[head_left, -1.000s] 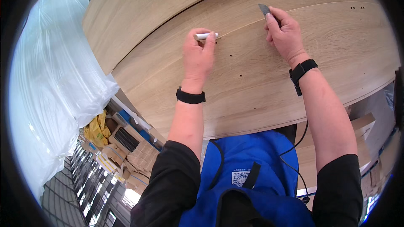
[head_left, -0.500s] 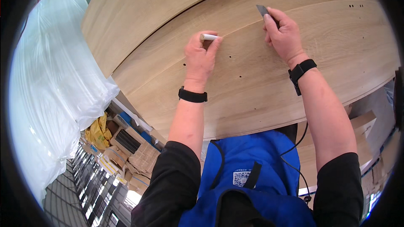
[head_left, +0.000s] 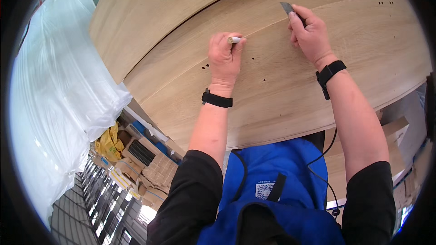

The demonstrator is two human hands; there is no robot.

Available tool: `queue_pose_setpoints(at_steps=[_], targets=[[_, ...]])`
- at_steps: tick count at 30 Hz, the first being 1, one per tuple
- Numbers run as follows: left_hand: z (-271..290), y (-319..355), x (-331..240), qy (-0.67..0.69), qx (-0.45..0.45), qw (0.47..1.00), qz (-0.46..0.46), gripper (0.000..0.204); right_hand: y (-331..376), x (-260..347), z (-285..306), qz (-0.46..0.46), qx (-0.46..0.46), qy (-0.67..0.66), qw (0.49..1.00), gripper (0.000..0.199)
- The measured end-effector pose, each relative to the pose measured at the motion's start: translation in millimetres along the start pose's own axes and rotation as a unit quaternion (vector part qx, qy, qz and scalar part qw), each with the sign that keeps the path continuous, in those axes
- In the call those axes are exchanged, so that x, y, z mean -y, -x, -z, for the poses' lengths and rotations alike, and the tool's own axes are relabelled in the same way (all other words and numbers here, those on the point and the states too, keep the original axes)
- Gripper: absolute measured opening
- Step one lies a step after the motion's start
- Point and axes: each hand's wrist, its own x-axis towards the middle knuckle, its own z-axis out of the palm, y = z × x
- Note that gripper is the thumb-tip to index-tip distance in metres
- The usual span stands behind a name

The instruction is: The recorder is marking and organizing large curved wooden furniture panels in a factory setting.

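Observation:
My left hand (head_left: 223, 61) is closed around a short white stick (head_left: 235, 40) with a tan end, like a paper-wrapped crayon. Its fingertips rest at or just above the wooden panel (head_left: 299, 81), next to a thin lengthwise line in the grain; contact is hard to make out. Farther right and a little farther away, my right hand (head_left: 313, 38) grips a flat dark grey blade (head_left: 286, 7) with a slanted end, pointing up and left. The lower part of the blade is hidden in the fingers. Small dark holes dot the light wood panel near my left hand.
A second wooden panel (head_left: 150, 9) lies beyond a dark gap. Translucent plastic sheeting (head_left: 59, 86) hangs on the left. Below it are cardboard boxes (head_left: 159, 172) and a yellow bag (head_left: 109, 143). A black cable (head_left: 320, 177) runs down by my blue apron (head_left: 290, 163).
My left hand has slid slightly right along the panel with the white stick, uncovering another small hole. My right hand keeps its grip on the blade, and the whole view has shifted a little.

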Motion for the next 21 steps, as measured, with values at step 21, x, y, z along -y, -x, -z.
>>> queue_pose_setpoints(at_steps=[21], targets=[[-5,6,-2,0.029,-0.007,1.000,0.009,0.013,-1,1,1,0.018,-0.012,0.018,1.000,0.027]])
